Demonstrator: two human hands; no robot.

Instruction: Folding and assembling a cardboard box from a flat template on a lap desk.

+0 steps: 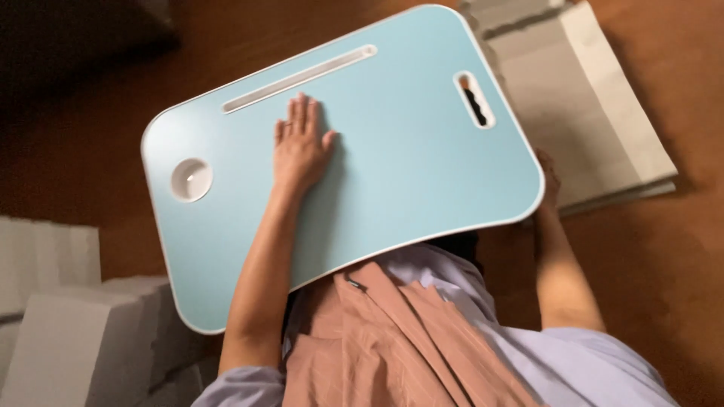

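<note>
Blue lap tray (407,158) beneath flat, open left hand (300,147); right hand (549,181) at its edge, grip unclear.

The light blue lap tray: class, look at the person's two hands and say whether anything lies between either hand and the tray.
Nothing visible does. The left hand lies flat on the light blue lap tray, palm down below the long slot. The right hand reaches the tray's right edge, its fingers mostly hidden behind it.

Brown floor (75,151) is carrying everything: flattened cardboard sheet (596,128) is lying at far right, white foam blocks (68,332) are sitting at near left.
</note>
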